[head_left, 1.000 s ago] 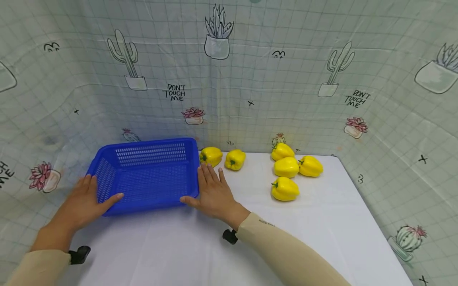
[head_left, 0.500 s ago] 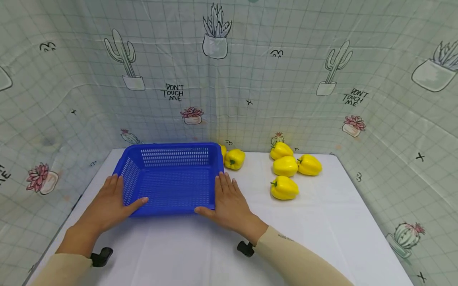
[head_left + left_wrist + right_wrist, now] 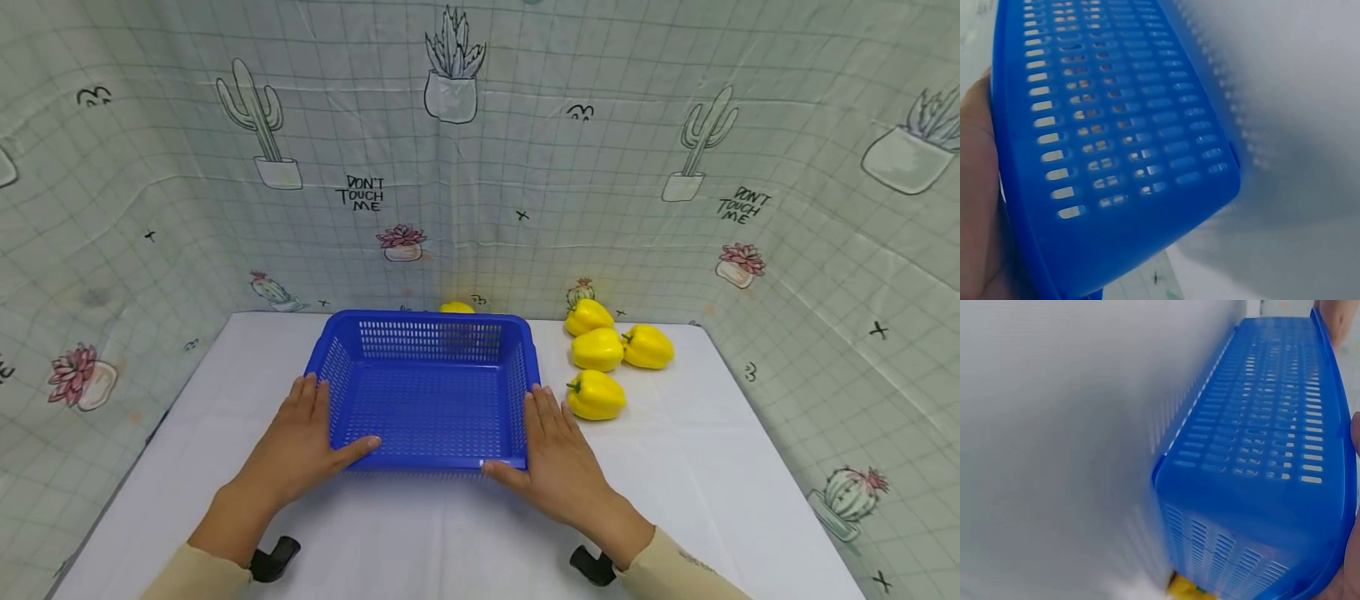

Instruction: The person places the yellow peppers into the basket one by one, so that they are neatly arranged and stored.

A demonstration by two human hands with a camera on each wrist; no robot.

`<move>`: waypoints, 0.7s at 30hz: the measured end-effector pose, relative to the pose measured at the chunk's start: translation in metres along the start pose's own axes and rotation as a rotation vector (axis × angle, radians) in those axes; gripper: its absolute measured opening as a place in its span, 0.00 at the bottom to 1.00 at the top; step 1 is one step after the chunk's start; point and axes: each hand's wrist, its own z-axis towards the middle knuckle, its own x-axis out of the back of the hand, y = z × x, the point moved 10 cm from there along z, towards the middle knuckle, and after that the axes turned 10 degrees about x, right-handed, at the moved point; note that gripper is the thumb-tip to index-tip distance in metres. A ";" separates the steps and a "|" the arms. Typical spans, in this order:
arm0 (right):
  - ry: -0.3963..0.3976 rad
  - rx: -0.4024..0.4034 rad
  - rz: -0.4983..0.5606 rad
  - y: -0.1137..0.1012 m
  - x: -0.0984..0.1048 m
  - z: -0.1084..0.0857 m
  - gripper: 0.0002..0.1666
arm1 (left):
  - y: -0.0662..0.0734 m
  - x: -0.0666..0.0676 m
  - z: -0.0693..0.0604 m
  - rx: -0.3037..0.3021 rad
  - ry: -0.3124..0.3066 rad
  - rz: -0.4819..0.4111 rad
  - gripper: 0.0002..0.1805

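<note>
A blue slotted plastic basket (image 3: pixel 420 400) with nothing inside stands mid-table between both hands. My left hand (image 3: pixel 292 446) holds its near left corner, fingers along the outer side and thumb over the front rim. At the near right corner, my right hand (image 3: pixel 566 454) grips the same way. In the left wrist view the basket's slotted wall (image 3: pixel 1116 125) fills much of the frame; whether its base touches the table cannot be told. Yellow bell peppers (image 3: pixel 596 396) lie just right of the right hand. Behind the back rim, the top of another pepper (image 3: pixel 456 307) shows.
The table has a white cloth (image 3: pixel 420 542). Several peppers (image 3: pixel 597 348) cluster at the back right. A grid-patterned curtain (image 3: pixel 517 167) with cactus drawings encloses the back and sides. A bit of yellow pepper (image 3: pixel 1188 589) shows below the basket in the right wrist view.
Both hands have moved the basket from the left to the right and slightly nearer. It now mostly hides the two peppers at the back middle. The right-hand peppers have stayed put.
</note>
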 end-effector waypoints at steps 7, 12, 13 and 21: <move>0.027 -0.001 -0.014 0.007 0.008 -0.026 0.70 | 0.019 -0.005 -0.019 -0.042 0.017 -0.008 0.71; 0.029 0.005 -0.015 0.005 0.006 -0.032 0.69 | 0.015 -0.004 -0.035 -0.081 0.037 -0.012 0.71; 0.030 0.004 -0.013 0.005 0.006 -0.033 0.69 | 0.013 -0.004 -0.037 -0.083 0.034 -0.011 0.71; 0.030 -0.015 -0.005 0.007 0.006 -0.035 0.71 | -0.005 -0.005 -0.029 -0.085 -0.031 -0.043 0.73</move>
